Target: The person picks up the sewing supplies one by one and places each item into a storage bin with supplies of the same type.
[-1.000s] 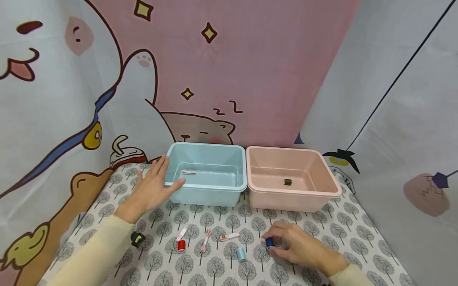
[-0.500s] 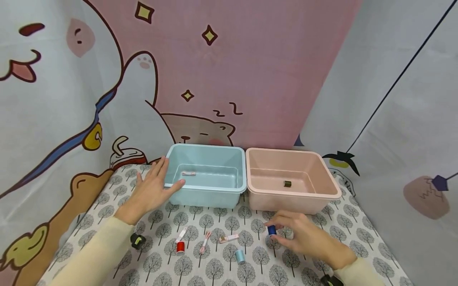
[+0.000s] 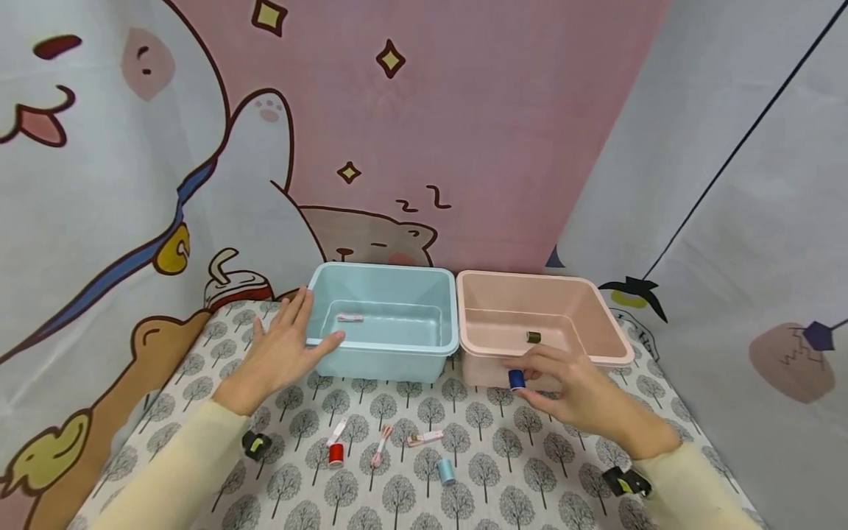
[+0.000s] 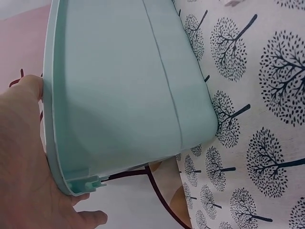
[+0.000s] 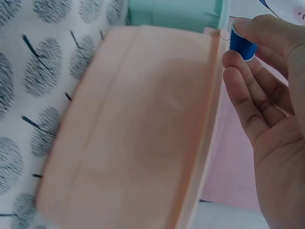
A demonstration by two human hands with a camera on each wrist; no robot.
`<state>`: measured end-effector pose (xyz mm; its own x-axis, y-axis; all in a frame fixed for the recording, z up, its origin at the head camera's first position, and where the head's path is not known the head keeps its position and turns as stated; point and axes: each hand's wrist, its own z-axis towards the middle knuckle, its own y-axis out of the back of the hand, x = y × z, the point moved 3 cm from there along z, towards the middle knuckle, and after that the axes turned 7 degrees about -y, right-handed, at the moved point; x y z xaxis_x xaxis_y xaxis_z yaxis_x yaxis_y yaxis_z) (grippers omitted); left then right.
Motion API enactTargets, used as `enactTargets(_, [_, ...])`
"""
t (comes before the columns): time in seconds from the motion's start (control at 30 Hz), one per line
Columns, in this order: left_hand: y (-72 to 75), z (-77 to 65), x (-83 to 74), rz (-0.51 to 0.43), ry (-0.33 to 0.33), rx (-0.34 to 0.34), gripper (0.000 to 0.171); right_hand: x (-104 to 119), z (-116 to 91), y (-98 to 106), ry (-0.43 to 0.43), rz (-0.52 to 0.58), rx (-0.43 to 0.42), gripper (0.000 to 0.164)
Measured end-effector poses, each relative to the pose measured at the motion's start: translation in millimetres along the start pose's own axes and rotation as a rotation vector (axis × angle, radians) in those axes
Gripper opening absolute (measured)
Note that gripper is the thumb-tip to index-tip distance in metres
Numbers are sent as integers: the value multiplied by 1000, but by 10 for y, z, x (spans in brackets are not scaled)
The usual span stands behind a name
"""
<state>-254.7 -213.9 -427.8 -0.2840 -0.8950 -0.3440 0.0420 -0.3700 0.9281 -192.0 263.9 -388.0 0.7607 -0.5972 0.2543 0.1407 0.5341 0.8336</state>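
Between thumb and fingers, my right hand (image 3: 570,386) pinches a blue thread spool (image 3: 516,379), held up in front of the pink bin (image 3: 543,361). In the right wrist view the spool (image 5: 243,44) is beside that bin's rim. My left hand (image 3: 281,350) rests on the left end of the light blue bin (image 3: 384,361), fingers spread along its rim; the left wrist view shows the hand (image 4: 28,167) at the rim corner. A dark green spool (image 3: 533,337) lies inside the pink bin, and a small pale bundle (image 3: 350,318) lies inside the blue one.
On the tree-print cloth lie a red spool (image 3: 336,455), a light blue spool (image 3: 446,472) and several small pale strips, among them a pink-white bundle (image 3: 382,446) and a flat piece (image 3: 425,438). A printed curtain (image 3: 464,132) hangs behind the bins.
My right hand has lifted the blue spool off the cloth and carried it up and forward to the pink bin's front. The left hand has stayed on the blue bin.
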Motion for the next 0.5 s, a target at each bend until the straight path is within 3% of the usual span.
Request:
enactTargets(0.1, [9,-2,-15,-1,1,3,117,-50,70,95,2,-33,-28,55])
enactTargets(0.37, [16,-3,-44,7,13,20,116,-161,306,268,35,6,-54,52])
enactTargets(0.5, [19,0,-42,16,10,20,116,-241,416,324,49,-39,-70,50])
